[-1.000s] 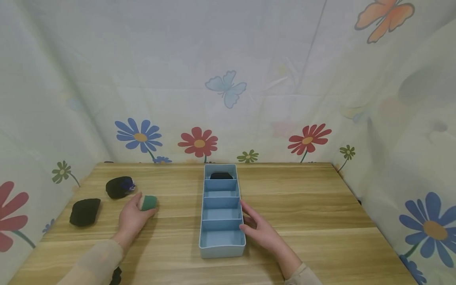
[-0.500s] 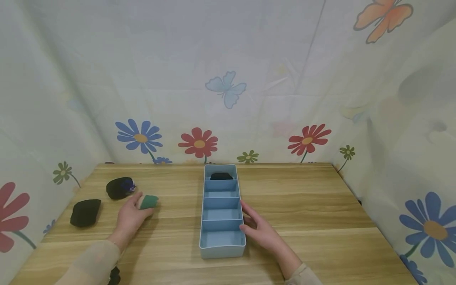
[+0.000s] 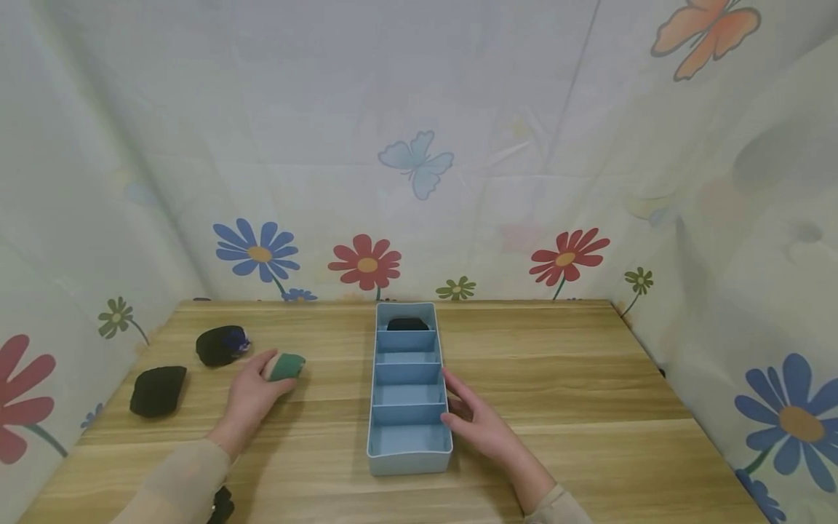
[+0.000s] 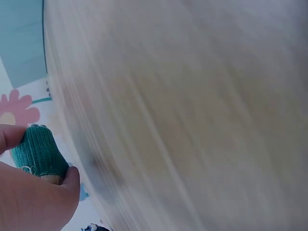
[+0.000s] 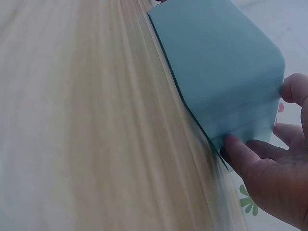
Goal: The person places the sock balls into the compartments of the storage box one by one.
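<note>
In the head view my left hand point(image 3: 252, 393) pinches a rolled green ribbed sock point(image 3: 286, 366) between thumb and fingers, just above the table. The left wrist view gives the green knit close up, with a beige part at its lower end. A light blue box point(image 3: 409, 462) with compartments in a row stands at the middle of the table; a black bundle point(image 3: 407, 324) lies in its farthest compartment. Against the box's right side rest the fingertips of my right hand point(image 3: 487, 429), fingers loosely extended. The right wrist view has them touching the outer wall.
Two dark fabric bundles lie at the left: one black point(image 3: 158, 391), one black with a blue-purple patch point(image 3: 222, 345). Another dark item point(image 3: 221, 503) is partly hidden by my left sleeve. A flower-printed curtain point(image 3: 419, 94) surrounds the wooden table point(image 3: 556, 364).
My left hand, holding the green sock, has moved slightly right toward the box. The right hand and the box have stayed in place.
</note>
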The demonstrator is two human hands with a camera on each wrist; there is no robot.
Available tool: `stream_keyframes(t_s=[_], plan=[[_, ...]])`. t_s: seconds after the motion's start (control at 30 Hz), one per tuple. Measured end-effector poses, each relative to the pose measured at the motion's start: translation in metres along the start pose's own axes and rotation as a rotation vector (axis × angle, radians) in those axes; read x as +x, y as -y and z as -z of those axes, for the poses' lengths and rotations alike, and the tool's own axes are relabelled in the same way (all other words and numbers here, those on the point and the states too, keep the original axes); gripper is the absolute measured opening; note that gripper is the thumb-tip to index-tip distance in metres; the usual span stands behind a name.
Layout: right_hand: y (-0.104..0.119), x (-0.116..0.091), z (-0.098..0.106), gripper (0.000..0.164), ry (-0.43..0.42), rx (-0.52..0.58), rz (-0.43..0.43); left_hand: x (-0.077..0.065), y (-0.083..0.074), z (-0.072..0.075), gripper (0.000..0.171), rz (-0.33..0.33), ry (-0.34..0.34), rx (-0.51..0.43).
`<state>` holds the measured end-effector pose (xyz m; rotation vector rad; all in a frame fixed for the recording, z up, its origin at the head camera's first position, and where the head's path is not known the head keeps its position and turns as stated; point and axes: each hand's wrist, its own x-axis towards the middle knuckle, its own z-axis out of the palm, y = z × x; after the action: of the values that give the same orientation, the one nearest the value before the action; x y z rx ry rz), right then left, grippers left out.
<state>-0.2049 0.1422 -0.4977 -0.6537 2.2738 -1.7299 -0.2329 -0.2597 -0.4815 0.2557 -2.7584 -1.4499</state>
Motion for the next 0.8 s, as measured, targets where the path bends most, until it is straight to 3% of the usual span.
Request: stream_keyframes(t_s=[0.8], plan=[[0.004,-0.001,-0.001,0.069,0.010,0.016,0.030,0.008,-0.027,-0.035,0.077,-0.040,-0.013,-0.115]])
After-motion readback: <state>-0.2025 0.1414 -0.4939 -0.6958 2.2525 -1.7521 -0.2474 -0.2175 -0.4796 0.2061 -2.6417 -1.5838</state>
